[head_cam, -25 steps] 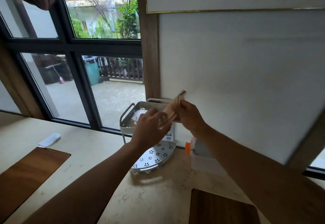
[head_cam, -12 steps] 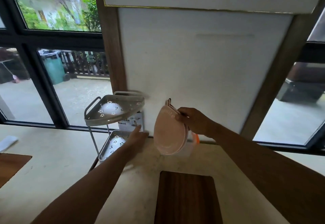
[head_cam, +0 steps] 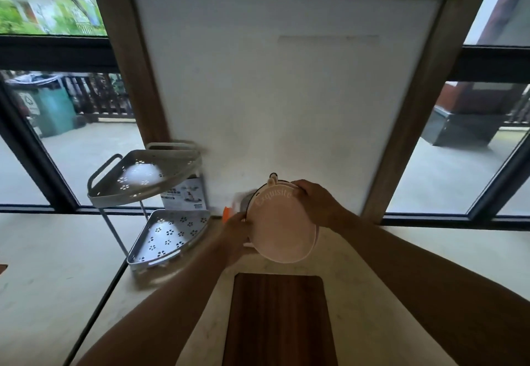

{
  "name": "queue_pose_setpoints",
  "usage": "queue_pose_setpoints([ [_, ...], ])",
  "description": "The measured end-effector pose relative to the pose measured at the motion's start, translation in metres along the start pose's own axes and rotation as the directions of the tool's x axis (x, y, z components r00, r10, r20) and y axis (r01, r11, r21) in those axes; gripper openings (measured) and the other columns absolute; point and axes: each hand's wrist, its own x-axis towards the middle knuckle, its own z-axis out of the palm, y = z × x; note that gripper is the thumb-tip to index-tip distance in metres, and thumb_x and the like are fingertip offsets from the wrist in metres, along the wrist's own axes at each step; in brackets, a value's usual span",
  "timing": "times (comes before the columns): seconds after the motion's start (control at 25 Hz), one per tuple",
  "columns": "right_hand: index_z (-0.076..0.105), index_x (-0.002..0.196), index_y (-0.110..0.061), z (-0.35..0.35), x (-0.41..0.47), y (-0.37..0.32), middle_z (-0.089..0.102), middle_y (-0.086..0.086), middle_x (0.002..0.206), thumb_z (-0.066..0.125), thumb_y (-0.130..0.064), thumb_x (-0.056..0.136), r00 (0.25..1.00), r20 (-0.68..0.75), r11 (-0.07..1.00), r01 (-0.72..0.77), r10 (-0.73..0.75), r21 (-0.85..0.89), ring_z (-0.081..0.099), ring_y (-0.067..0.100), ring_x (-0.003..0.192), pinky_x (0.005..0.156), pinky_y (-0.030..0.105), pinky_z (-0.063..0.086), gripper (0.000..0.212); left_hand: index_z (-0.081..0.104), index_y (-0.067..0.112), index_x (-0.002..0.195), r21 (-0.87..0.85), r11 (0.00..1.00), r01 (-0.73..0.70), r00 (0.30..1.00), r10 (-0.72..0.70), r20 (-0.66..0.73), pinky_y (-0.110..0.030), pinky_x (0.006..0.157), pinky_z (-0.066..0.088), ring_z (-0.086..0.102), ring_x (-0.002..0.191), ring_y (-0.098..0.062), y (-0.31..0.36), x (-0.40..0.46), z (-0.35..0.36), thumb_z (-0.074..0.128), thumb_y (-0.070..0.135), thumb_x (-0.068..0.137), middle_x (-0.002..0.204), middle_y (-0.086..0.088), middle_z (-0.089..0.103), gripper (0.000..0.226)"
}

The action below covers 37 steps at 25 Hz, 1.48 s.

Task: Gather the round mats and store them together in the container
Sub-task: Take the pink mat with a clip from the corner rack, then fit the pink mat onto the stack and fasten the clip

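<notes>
We hold the stack of round mats (head_cam: 282, 229) tilted above the desk's (head_cam: 51, 273) far edge. Our right hand (head_cam: 317, 207) clasps its upper rim, our left hand (head_cam: 236, 232) pinches its left edge.

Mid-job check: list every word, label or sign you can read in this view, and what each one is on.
"Exquisite": arched along the upper edge of the pink round mats, held by the left hand and the right hand.
Recycling symbol: on a label on the green bin outside the window; its wording is too blurred to read.
Printed card behind the corner rack: text too small and blurred to read.
</notes>
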Motion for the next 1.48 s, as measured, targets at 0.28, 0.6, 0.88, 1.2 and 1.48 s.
queue_pose_setpoints([
  [0.28, 0.055, 0.132, -0.017, 0.024, 0.020, 0.057, 0.061, 0.009, 0.133, 0.041, -0.014, 0.099, 0.993, -0.014, 0.993, -0.115, 0.116, 0.019, 0.056, 0.028, 0.119, 0.090, 0.026, 0.036, 0.035, 0.056, 0.011, 0.115, 0.059, 0.998, 0.013, 0.999, -0.011, -0.036, -0.058, 0.092, 0.051, 0.059, 0.106, -0.039, -0.015, 0.026, 0.017, 0.038, -0.003, 0.094, 0.115, -0.020, 0.059, 0.031],
  [0.6, 0.064, 0.117, -0.013, 0.060, 0.054, 0.090, 0.068, 0.010, 0.113, 0.039, -0.055, 0.087, 0.991, 0.040, 0.992, -0.124, 0.126, -0.032, 0.061, 0.024, 0.092, 0.073, 0.028, 0.037, 0.057, 0.044, 0.014, 0.123, 0.180, 0.977, 0.118, 0.981, -0.086, -0.174, -0.060, 0.083, 0.055, 0.059, 0.104, -0.038, -0.029, 0.073, -0.008, 0.049, 0.006, 0.093, 0.121, -0.019, 0.054, 0.031],
  [0.88, 0.056, 0.096, -0.024, 0.061, 0.121, 0.100, 0.059, -0.008, 0.082, 0.051, -0.048, 0.089, 0.989, -0.102, 0.989, -0.100, 0.111, 0.105, 0.055, 0.008, 0.070, 0.053, 0.024, 0.037, 0.026, 0.050, 0.013, 0.104, 0.517, 0.850, -0.103, 0.931, 0.265, -0.250, -0.058, 0.068, 0.059, 0.064, 0.088, -0.032, 0.018, 0.146, -0.031, 0.057, 0.009, 0.091, 0.104, -0.014, 0.062, 0.015],
  [1.2, 0.056, 0.107, -0.015, 0.104, 0.165, 0.138, 0.065, 0.005, 0.087, 0.056, -0.028, 0.097, 0.985, -0.170, 0.998, -0.019, 0.030, 0.066, 0.059, 0.026, 0.075, 0.056, 0.029, 0.036, 0.016, 0.047, 0.024, 0.096, 0.749, 0.648, -0.137, 0.866, 0.445, -0.226, -0.028, 0.057, 0.045, 0.063, 0.078, -0.024, -0.005, 0.228, -0.063, 0.058, 0.020, 0.093, 0.085, 0.000, 0.063, 0.012],
  [1.48, 0.062, 0.110, -0.014, 0.150, 0.173, 0.181, 0.074, 0.013, 0.096, 0.062, -0.031, 0.093, 0.976, -0.199, 0.994, -0.095, 0.084, -0.045, 0.066, 0.033, 0.087, 0.068, 0.031, 0.042, 0.024, 0.049, 0.022, 0.106, 0.967, 0.254, -0.032, 0.824, 0.554, -0.118, -0.042, 0.079, 0.037, 0.052, 0.092, -0.031, -0.057, 0.255, -0.077, 0.053, 0.027, 0.094, 0.098, -0.013, 0.061, 0.013],
])
